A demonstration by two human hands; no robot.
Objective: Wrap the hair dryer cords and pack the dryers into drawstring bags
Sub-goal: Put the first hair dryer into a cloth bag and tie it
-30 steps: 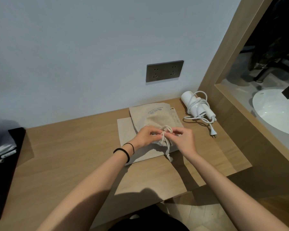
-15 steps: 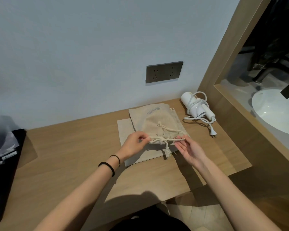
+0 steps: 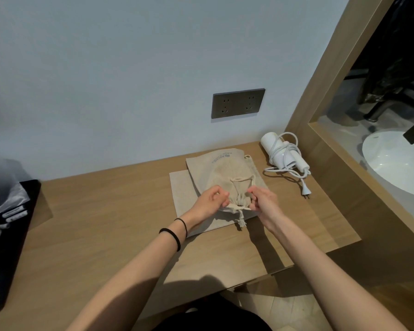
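Note:
A beige drawstring bag (image 3: 221,170) lies on the wooden desk (image 3: 105,223), bulging, its gathered mouth toward me. It rests on a second flat beige bag (image 3: 181,187). My left hand (image 3: 210,203) and my right hand (image 3: 264,203) each pinch the cream drawstring (image 3: 237,207) at the bag's mouth, one on either side. A loop of the cord lies on top of the bag. A white hair dryer (image 3: 282,155) with its white cord wrapped around it lies to the right, its plug (image 3: 305,193) loose on the desk.
A grey double wall socket (image 3: 238,103) sits above the desk. A wooden frame (image 3: 320,130) on the right borders a white sink (image 3: 397,161). A black tray (image 3: 7,235) with packets stands at the left edge.
My hands had pulled the drawstring out sideways; now they have come back together at the bag's mouth, and a cord loop lies higher on the bag.

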